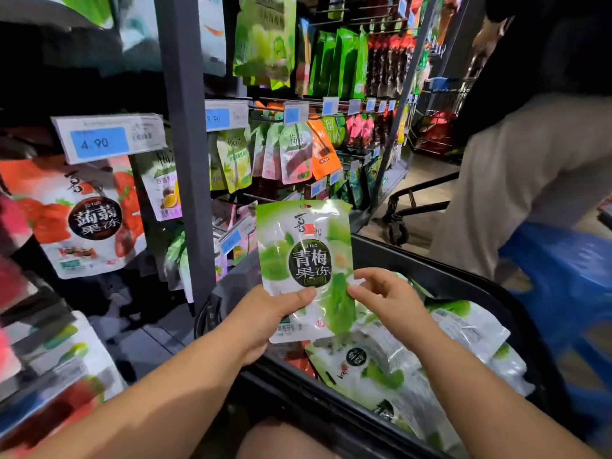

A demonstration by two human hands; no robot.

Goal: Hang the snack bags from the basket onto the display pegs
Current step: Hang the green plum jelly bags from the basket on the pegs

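— Between the fingers (364, 294) of both hands, what is held?
— One green snack bag (304, 256), upright, with its printed face toward the camera. The left hand (265, 321) grips the lower left corner with the thumb across the front. The right hand (387, 299) pinches the lower right edge between thumb and fingers.
— And below the fingers?
— A black basket (463, 279). More green-and-white snack bags (381, 362) lie flat and overlapping inside it, under and to the right of the right hand.
— What stands beyond the fingers?
— A shop display. A grey upright post (185, 127) rises just left of the held bag. Above and behind the bag, metal display pegs (284, 104) carry rows of hanging packets in green, pink and orange, with small blue price tags at the front. The held bag is clear of every peg.
— Left of the left fingers?
— A red strawberry bag (82, 220) hangs under a price label (106, 140) reading 4.90. The packets lower down are blurred.
— And off to the right of the fingers?
— Another person in light trousers (516, 180) stands in the aisle, well apart from the hands. Past them is a wire shopping cart (433, 127) holding red goods, on a pale floor. Something blue (569, 286) lies beside the basket's far rim, too blurred to make out.
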